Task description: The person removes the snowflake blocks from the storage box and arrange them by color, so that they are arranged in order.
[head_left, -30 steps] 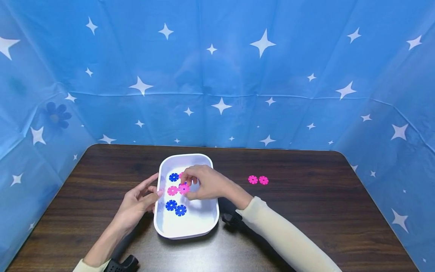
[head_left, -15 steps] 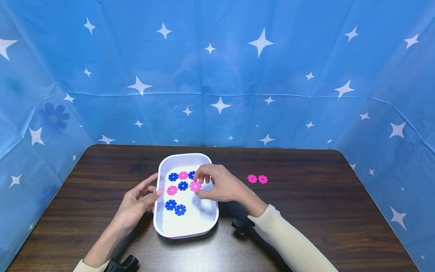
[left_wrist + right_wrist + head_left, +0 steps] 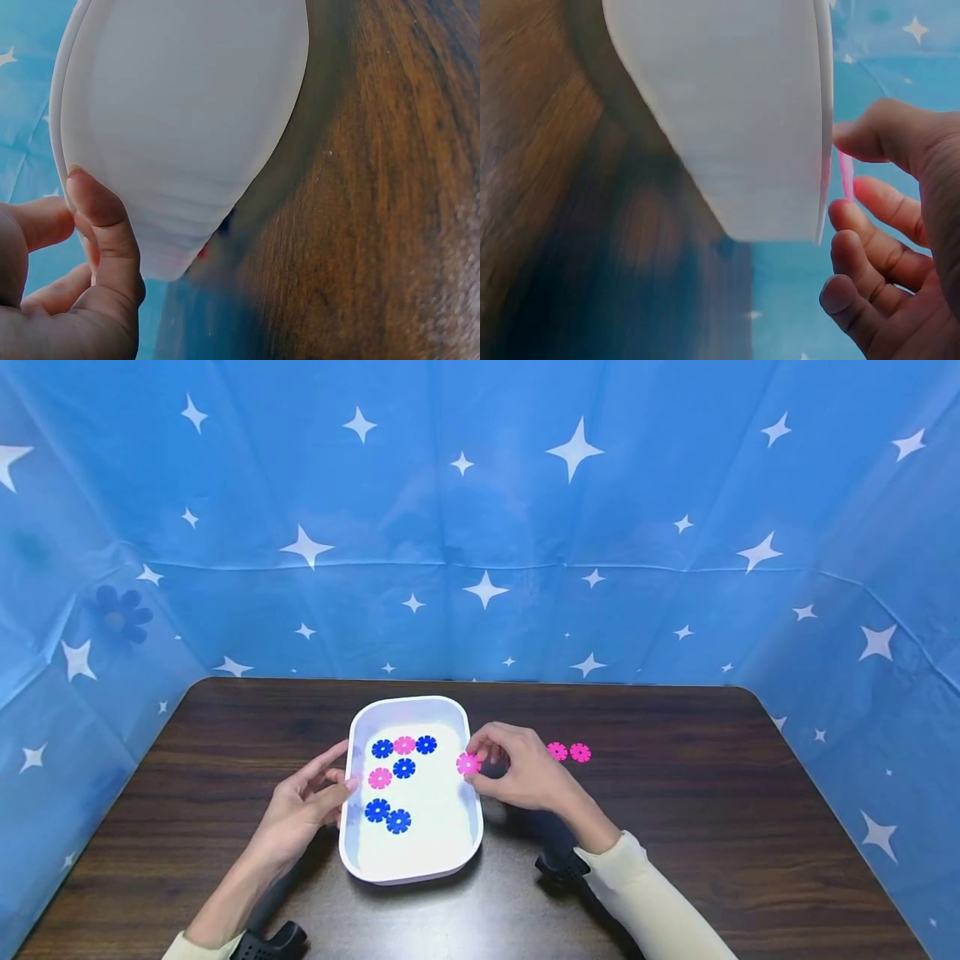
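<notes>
While the right hand (image 3: pixel 525 770) pinches one pink disc (image 3: pixel 468 764) just over the right rim of the white tray (image 3: pixel 411 867), the left hand (image 3: pixel 306 802) rests relaxed fingers on the left rim. Inside lie five blue discs (image 3: pixel 403 768) and two pink discs (image 3: pixel 380 778); two more pink ones (image 3: pixel 568 752) sit on the bare table (image 3: pixel 712 827) just right of the hand.

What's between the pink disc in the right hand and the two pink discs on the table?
Only the right hand itself and bare table; the head view shows the held pink disc and the pair.
</notes>
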`<state>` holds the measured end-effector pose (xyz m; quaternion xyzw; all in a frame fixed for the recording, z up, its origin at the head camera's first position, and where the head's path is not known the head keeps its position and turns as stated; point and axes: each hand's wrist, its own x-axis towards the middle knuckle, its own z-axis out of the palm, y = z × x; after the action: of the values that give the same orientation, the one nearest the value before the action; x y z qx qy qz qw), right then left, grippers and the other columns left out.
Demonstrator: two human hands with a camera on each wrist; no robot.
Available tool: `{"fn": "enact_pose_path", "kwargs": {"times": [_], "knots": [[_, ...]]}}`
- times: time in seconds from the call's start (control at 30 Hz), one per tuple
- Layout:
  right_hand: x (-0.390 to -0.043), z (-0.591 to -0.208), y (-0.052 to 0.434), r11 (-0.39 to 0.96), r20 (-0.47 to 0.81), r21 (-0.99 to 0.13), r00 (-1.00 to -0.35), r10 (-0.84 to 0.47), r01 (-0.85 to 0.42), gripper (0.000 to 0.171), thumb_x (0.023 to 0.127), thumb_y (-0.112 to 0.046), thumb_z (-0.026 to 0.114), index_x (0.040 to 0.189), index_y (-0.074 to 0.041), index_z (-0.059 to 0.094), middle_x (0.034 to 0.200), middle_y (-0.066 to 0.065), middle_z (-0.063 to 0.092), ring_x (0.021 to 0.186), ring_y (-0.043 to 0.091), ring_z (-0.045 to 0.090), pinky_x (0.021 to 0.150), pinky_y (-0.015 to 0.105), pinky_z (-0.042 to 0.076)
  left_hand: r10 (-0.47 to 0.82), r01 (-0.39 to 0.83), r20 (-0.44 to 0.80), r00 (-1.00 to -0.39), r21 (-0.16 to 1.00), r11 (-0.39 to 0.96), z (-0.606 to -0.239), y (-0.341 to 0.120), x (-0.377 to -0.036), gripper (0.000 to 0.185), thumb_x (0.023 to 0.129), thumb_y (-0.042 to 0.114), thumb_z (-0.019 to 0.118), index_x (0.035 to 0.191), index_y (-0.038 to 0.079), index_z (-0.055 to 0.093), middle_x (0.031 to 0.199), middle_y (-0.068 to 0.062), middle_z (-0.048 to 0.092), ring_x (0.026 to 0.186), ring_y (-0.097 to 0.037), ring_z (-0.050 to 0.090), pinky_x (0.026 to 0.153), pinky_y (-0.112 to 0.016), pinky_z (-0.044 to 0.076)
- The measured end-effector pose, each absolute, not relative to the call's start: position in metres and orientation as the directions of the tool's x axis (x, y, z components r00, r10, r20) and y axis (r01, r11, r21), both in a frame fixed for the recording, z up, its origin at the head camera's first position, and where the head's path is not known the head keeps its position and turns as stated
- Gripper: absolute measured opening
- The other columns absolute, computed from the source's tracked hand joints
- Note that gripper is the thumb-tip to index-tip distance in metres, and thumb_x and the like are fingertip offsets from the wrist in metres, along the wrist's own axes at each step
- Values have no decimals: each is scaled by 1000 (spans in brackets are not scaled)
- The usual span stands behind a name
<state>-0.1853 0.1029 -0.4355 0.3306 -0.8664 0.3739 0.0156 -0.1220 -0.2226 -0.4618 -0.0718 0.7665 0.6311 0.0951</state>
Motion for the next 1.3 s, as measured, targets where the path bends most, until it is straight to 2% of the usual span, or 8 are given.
{"fn": "enact_pose_path", "kwargs": {"times": [0.17,0.37,0.63,1.3], "knots": [[-186,-440,116,524,299,-632,-803,-515,-572,27,83,-17,84,105,-14,69,89,0,65,79,13,60,69,24,52,16,-220,-228,-974,956,195,-462,-223,-121,65,100,25,69,158,28,39,119,-10,54,85,-19,69,76,-29,60],[-187,-443,132,541,304,-639,-826,-474,-546,27,82,-16,84,105,-14,69,91,7,68,81,17,62,71,25,52,5,-237,-243,-970,951,197,-461,-222,-122,66,100,26,69,158,29,39,118,-8,53,87,-17,69,76,-28,60],[-190,-448,154,579,289,-641,-857,-427,-504,28,82,-15,83,106,-12,68,93,6,68,83,23,64,73,36,56,0,-239,-244,-970,950,202,-461,-222,-122,66,100,25,69,158,29,38,118,-9,53,87,-16,68,75,-28,60],[-197,-459,209,677,250,-636,-929,-274,-371,29,84,-16,84,107,-10,68,91,5,67,80,18,59,71,25,49,1,-240,-245,-970,949,204,-462,-222,-123,66,100,26,69,158,30,39,119,-9,54,85,-17,68,75,-28,60]]}}
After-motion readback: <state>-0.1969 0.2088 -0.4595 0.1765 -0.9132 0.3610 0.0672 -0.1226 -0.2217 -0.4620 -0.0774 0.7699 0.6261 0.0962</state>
